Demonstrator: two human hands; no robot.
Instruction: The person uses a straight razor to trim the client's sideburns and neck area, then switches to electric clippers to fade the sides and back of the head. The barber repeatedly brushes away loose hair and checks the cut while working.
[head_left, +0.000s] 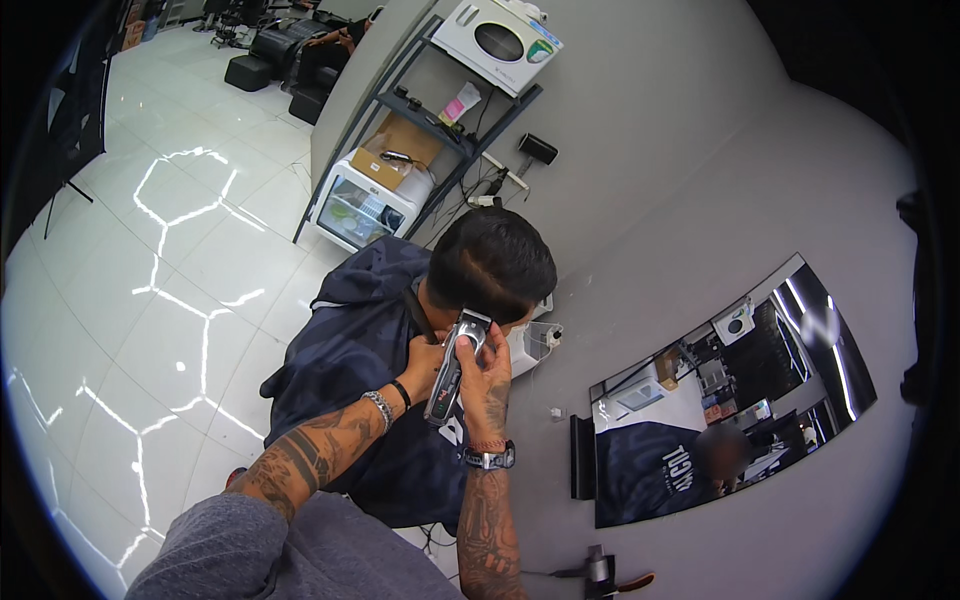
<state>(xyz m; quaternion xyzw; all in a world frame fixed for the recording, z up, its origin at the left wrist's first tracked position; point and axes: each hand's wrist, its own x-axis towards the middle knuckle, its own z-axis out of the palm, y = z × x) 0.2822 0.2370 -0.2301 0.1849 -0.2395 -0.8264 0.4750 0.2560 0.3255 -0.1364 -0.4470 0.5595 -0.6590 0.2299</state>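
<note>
A seated person with short dark hair (491, 247) is before me, draped in a dark patterned cape (337, 367). My right hand (487, 371) grips a silver and black hair clipper (450, 382), thumb on its front face. Its blade end is at the side of the head, by the hairline; exact contact is hard to tell. Close beside the clipper, my left hand (426, 365) is closed around the lower end of a black strip, apparently a comb (420, 316), by the person's neck. The clipper partly hides the left fingers.
Behind the person stands a metal shelf (427, 116) with a white appliance (499, 45) on top and a glass-fronted cabinet (367, 210) below. A wall mirror (652, 480) hangs at right. Below it, tools sit in a holder (600, 570). Black chairs (289, 49) are farther back.
</note>
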